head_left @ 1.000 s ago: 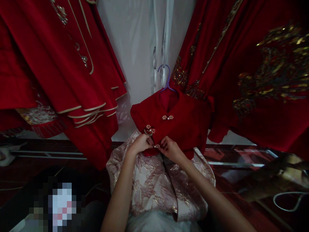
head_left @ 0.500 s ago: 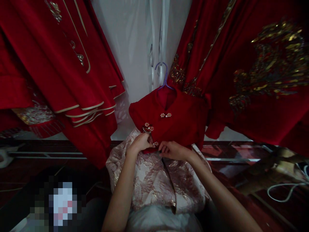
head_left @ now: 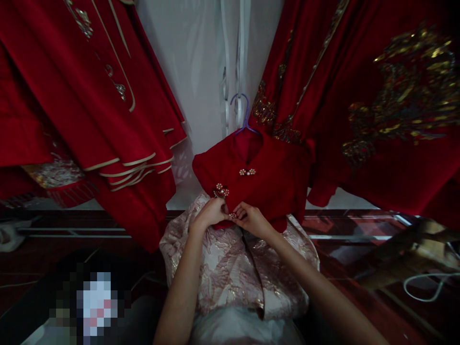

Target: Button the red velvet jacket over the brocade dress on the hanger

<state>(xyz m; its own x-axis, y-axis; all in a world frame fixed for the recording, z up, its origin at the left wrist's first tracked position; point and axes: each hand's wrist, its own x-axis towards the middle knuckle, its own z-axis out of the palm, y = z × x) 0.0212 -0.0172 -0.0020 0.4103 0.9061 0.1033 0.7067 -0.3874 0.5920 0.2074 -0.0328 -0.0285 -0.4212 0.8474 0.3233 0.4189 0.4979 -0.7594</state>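
Note:
A short red top (head_left: 276,187) hangs on a purple hanger (head_left: 246,117), over a pale pink-and-gold brocade garment (head_left: 223,268). Beaded flower fastener (head_left: 247,172) sits below its collar, and a larger beaded ornament (head_left: 220,190) is on the chest at left. My left hand (head_left: 212,211) is closed, pinching the top near its lower edge, just under that ornament. Close beside it, my right hand (head_left: 252,220) has thumb and fingers closed around a small beaded flower button (head_left: 233,215). The fingertips of both hands nearly meet there.
Red garments with pale piping (head_left: 118,129) hang at left. On the right hangs a red garment with gold sequin embroidery (head_left: 398,96). White straps (head_left: 241,48) run down the pale wall behind the hanger. A white cable (head_left: 424,299) loops at lower right.
My right hand has shifted left and slightly turned, its fingers coming onto the small beaded button. The left hand stays at nearly the same place on the red top.

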